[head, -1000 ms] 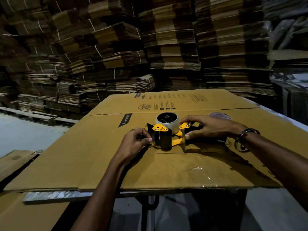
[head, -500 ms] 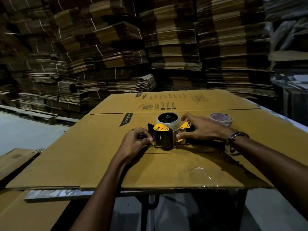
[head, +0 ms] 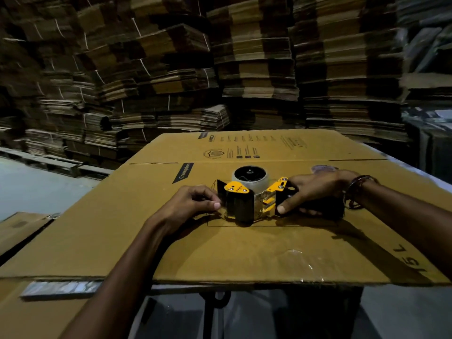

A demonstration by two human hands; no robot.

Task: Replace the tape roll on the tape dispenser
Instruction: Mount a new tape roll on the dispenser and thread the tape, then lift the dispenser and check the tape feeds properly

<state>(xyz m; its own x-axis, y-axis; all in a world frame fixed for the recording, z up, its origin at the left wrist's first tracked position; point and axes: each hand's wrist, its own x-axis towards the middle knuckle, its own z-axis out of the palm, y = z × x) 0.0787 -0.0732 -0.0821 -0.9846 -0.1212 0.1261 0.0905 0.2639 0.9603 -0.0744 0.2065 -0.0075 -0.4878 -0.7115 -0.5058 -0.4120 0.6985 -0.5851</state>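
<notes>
At far left a cardboard sheet (head: 17, 231) lies low beside the tabletop, and a pale floor (head: 36, 187) runs back to the stacks (head: 151, 69) of flattened cartons that fill the background.

A big flattened carton (head: 122, 228) covers the tabletop; a dark label reading "Crompton" sits on its left half, more print lies further back, and a patch of clear tape shines near its front edge.

The left hand (head: 193, 204) rests on the carton just left of the dispenser (head: 247, 201), fingers curled, thumb and forefinger meeting at the dispenser's left end; the grip looks like a pinch there, but whether it pinches the tape end or the black flap cannot be told.

The dispenser lies on its side in the middle of the carton, black with yellow plates. The tape roll (head: 250, 179) sits on its hub at the far side, pale, with its dark core facing up.

The right hand (head: 310, 192) lies on the dispenser's right end, fingers curled over the black handle part and the thumb pressed against the near edge; this grip is closed on the dispenser. A bangle (head: 354, 192) circles the right wrist.

Just behind the right hand a second roll (head: 322, 169) is partly hidden on the carton.
</notes>
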